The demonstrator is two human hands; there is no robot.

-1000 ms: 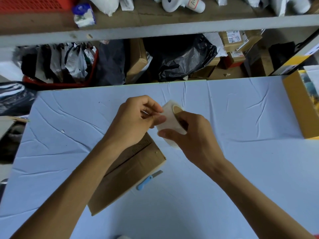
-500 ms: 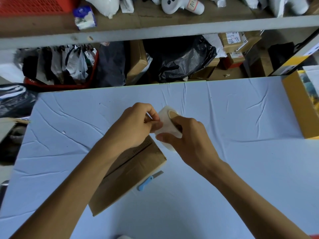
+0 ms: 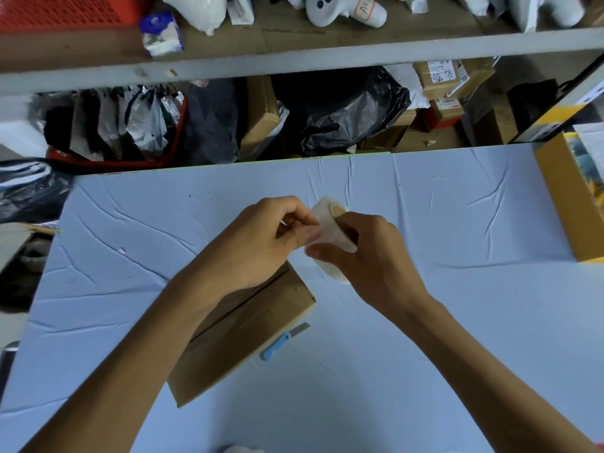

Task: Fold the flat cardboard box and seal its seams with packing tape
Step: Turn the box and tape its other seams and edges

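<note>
Head view: tape roll in right hand

Stockroom or packing area, shelf crammed with cardboard parcels, plastic bags, cloth-covered worktable

Matt brown cardboard box; translucent, glossy tape roll; wrinkled pale-blue cloth surface; blue plastic, metal-bladed knife.

One head-worn view looks forward and steeply down, close over the table (shelves beyond).
</note>
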